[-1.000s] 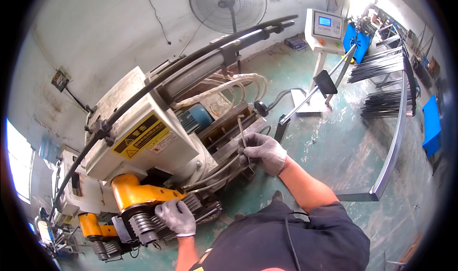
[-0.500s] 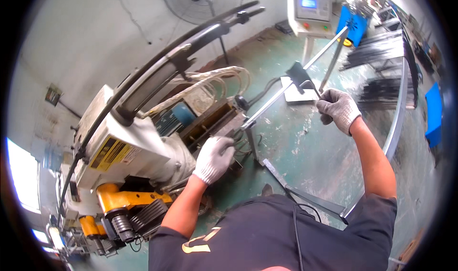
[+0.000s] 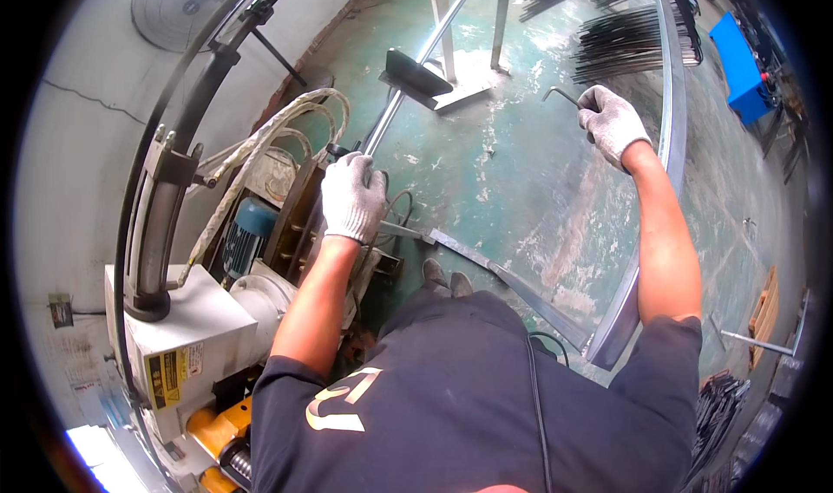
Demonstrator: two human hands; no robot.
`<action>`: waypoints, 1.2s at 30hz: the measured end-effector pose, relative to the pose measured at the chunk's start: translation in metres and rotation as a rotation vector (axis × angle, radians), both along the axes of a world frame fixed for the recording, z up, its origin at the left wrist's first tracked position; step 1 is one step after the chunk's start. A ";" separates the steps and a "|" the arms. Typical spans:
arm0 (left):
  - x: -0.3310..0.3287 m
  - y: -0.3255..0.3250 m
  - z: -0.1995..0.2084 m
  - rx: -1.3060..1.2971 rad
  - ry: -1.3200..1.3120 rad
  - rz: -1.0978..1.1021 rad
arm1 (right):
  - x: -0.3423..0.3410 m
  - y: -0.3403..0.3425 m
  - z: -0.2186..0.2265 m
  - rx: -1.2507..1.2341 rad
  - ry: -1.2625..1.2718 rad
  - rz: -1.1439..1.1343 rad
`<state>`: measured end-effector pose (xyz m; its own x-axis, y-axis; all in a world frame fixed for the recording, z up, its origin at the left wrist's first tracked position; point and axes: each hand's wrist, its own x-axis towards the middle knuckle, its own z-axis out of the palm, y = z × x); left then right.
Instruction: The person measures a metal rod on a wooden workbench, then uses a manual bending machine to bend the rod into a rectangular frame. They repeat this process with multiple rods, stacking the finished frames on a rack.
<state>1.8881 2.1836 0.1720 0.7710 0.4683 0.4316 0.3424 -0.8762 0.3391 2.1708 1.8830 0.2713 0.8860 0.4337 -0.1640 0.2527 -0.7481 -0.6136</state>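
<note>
My right hand [image 3: 612, 124], in a pale knit glove, pinches a thin L-shaped metal rod [image 3: 564, 96] over the floor; its short bent end points away from my fingers. My left hand [image 3: 354, 196], gloved alike, is at the near end of a long shiny metal rail [image 3: 390, 111], beside the machine. Its fingers curve downward and their tips are out of sight, so I cannot make out whether they grip the rail. A dark angled plate [image 3: 416, 77] sits across the rail, farther out.
A white machine [image 3: 182, 333] with a blue motor [image 3: 250, 228], pale hoses [image 3: 234, 163] and a black curved arm [image 3: 165, 207] stands on the left. Dark rods [image 3: 616, 42] lie stacked far right. A grey metal beam [image 3: 672, 103] runs along the right; a flat bar [image 3: 512, 276] crosses before my feet.
The view has swung, so the machine and rail sit farther left. My left hand has come up to the rail's near end. My right hand has drawn the rod away from the dark plate.
</note>
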 end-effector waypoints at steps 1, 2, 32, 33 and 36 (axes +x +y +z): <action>0.007 0.005 -0.006 0.028 -0.031 0.001 | 0.004 -0.003 -0.005 -0.044 -0.088 0.017; 0.011 0.009 -0.010 -0.050 0.067 0.029 | 0.008 -0.006 -0.010 -0.090 -0.175 0.036; 0.038 0.074 -0.023 -1.354 0.393 -0.131 | -0.292 -0.098 0.040 -0.128 -0.331 -0.726; 0.042 0.073 -0.023 -1.330 0.409 -0.146 | -0.317 -0.097 0.019 -0.032 -0.348 -0.851; 0.041 0.072 -0.019 -1.258 0.425 -0.162 | -0.341 -0.064 -0.018 0.182 -0.548 -0.963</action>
